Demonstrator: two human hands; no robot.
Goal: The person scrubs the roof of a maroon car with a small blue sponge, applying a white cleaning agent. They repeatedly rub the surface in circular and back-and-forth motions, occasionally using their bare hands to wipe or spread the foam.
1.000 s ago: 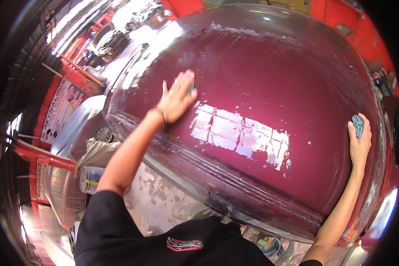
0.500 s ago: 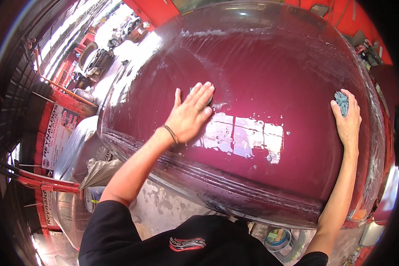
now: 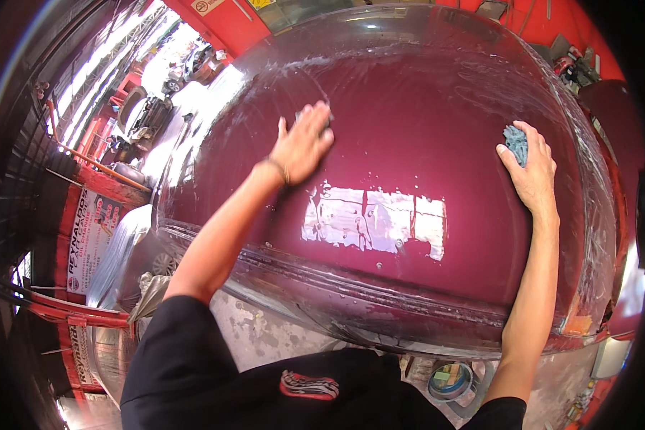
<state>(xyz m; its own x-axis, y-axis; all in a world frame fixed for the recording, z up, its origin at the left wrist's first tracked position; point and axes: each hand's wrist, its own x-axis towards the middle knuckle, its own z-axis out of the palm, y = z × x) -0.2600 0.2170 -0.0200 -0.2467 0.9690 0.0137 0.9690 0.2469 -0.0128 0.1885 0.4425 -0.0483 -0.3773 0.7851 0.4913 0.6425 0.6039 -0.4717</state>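
In right hand, grips crumpled blue-grey cloth between thumb and fingers, against right part of wet maroon car panel; lays left hand nearly flat, left of centre, over small grey pad, mostly hidden; cannot tell whether gripped or merely pressed; farther out, meets crinkled clear film at panel's right edge.
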